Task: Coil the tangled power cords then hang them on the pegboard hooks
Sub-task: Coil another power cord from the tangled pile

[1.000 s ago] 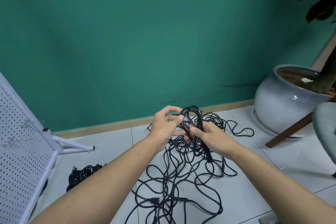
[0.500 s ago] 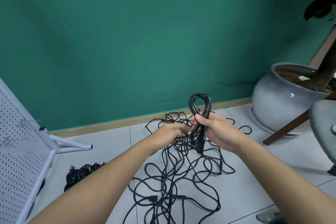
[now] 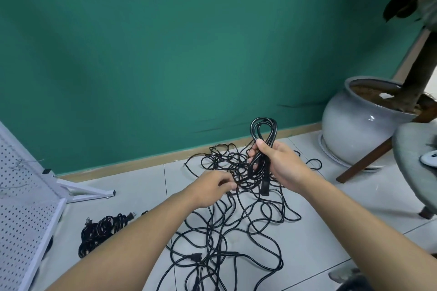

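Observation:
A tangle of black power cords sprawls over the white floor tiles in front of me. My right hand grips a partly coiled black cord, whose loops stand up above the fist while its plug end hangs below. My left hand is lower and to the left, its fingers pinched on a strand of the same cord near the tangle. The white pegboard leans at the far left, with thin wire hooks on it.
A second bundle of black cords lies on the floor by the pegboard's foot. A large grey plant pot stands at the right against the green wall. A grey chair seat with a wooden leg juts in from the right.
My right hand has lifted the coil higher and holds it alone. My left hand has let go of the coil and dropped down-left to a loose strand.

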